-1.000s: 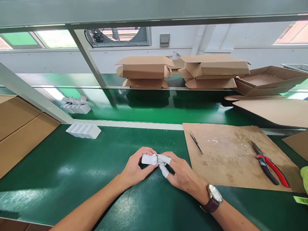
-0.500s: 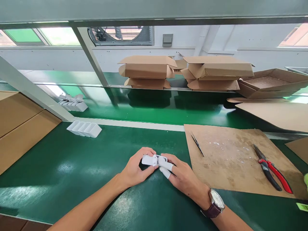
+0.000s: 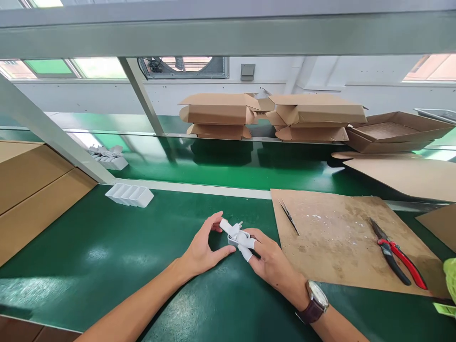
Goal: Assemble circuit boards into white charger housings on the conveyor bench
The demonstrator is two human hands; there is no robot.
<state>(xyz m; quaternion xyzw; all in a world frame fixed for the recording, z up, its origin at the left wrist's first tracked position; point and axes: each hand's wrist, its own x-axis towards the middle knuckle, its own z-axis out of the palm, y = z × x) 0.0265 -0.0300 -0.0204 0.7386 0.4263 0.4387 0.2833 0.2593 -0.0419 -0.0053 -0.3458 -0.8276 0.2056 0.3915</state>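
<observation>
A small white plastic part (image 3: 235, 233) with a flap at its left and small prongs on top is above the green bench. My right hand (image 3: 276, 259) is closed on its right side, with white finger cots on the thumb and a finger. My left hand (image 3: 201, 247) is at the other side with thumb and fingers spread apart; its thumb tip is close against the part's lower corner, and whether it touches cannot be told. A white compartmented tray (image 3: 130, 195) sits to the far left on the bench.
Right of my hands, tweezers (image 3: 289, 217) and red-and-black pliers (image 3: 397, 254) lie on a stained cardboard sheet (image 3: 331, 251). Another white tray (image 3: 112, 162) holds white parts behind the post. Cardboard boxes (image 3: 221, 114) stand along the back; a large carton (image 3: 42, 190) is at left.
My left hand has loosened from the white part and its fingers have spread. The part has turned in my right hand, so prongs now show on top. The view has tilted slightly upward.
</observation>
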